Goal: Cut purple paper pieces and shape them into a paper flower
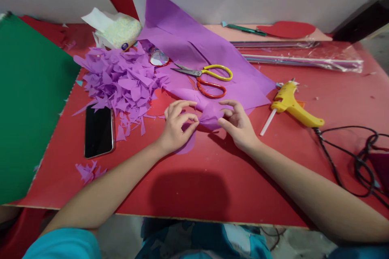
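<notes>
Two hands meet in the middle of the red table (212, 186). The left hand (178, 125) and the right hand (238, 123) both pinch a bunched bit of purple paper (209, 116), which lies flat on the table right between them. The left thumb and fingers are closed tight on its left end. The right thumb and curled fingers nip its right end.

At 12 o'clock from the hands, the scissors (206, 77) lie open on a big purple sheet (194, 44). I cannot tell if the bunched bit is part of that sheet. At 10 o'clock sits a pile of purple scraps (121, 79). At 9 o'clock a dark phone (99, 130) lies flat, just under the pile. Past the phone, a green sheet (27, 101) covers the left edge.

At 3 o'clock a yellow glue gun (293, 105) lies on its side, near the right hand but not touching it. Its black cord (349, 162) curls away toward 4 o'clock. At 1 o'clock, far back, lie long rolls in clear wrap (304, 60).
</notes>
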Demonstrator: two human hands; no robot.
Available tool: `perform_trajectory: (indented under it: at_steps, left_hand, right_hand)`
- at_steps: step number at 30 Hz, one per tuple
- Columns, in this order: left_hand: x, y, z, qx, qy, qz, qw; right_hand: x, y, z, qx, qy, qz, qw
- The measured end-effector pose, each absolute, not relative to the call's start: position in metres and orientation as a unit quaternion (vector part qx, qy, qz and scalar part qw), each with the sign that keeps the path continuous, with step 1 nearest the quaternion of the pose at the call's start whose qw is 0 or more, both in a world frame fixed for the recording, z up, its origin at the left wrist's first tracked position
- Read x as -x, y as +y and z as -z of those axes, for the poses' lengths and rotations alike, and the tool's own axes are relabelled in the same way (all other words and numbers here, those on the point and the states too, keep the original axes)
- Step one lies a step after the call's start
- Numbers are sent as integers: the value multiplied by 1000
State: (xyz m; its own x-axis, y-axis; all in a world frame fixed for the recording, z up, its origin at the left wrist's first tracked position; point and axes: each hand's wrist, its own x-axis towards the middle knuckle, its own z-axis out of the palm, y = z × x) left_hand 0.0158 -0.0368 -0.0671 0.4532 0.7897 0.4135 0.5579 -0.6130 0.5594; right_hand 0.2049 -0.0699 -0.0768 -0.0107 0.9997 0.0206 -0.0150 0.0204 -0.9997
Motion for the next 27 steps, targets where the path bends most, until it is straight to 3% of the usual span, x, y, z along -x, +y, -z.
perform_trajectory:
  at_steps: [5, 17, 22, 27]
  left_hand:
    - [-17, -38, 68, -857, 379, -306, 168]
    - [-16, -40, 68, -832, 410, -339, 156]
    - [-15, -40, 69, -871, 363, -293, 153]
    - [-16, -40, 68, -888, 327, -276, 166]
  right_hand:
    - [-204, -71, 80, 528, -526, -473, 470]
    - [-204, -66, 76, 518, -456, -479, 542]
    - [-206, -69, 77, 521, -507, -498, 472]
    - [-204, -70, 76, 562, -569, -440, 408]
